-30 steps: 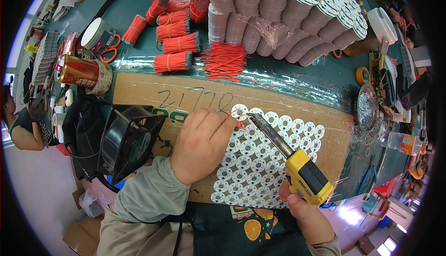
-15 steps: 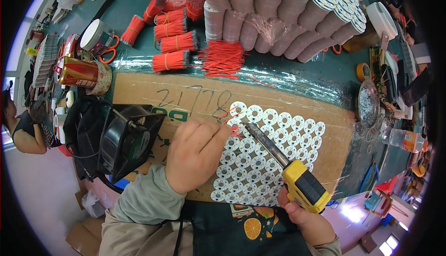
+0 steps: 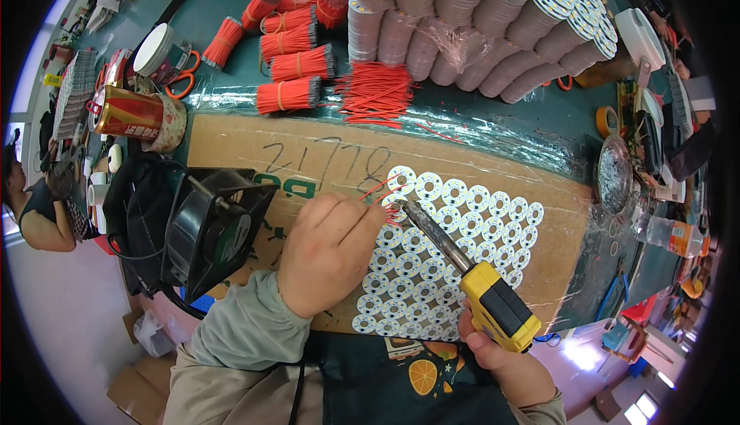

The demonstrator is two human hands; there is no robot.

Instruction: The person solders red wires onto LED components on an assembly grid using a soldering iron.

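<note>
The left hand [image 3: 327, 251] is over the left edge of the block of round white circuit boards with yellow chips and centre holes [image 3: 422, 265]; its fingers are pinched together on a few thin red wires [image 3: 391, 215], whose ends stick out over the boards at the far left corner. The right hand [image 3: 487, 348], at the near right of the block, has its fingers closed around the handle of a yellow-and-black soldering iron [image 3: 499, 307]. The iron slants to the far left, its tip at the first board of the second row from the far side, just beside the wires; whether it touches cannot be told.

The boards lie in close rows on a brown cardboard sheet [image 3: 231, 138], which rests on the dark green worktop [image 3: 512, 128]. To the left stands a black square-framed fan [image 3: 220, 225], with a red-and-gold metal can [image 3: 131, 113] farther off. Beyond the cardboard lie banded bundles of red wire [image 3: 289, 95] and a loose heap of cut red wires [image 3: 375, 92], beside tall stacks of round boards [image 3: 482, 16]. On the right are a roll of orange tape [image 3: 607, 121] and a round metal dish [image 3: 614, 174].
</note>
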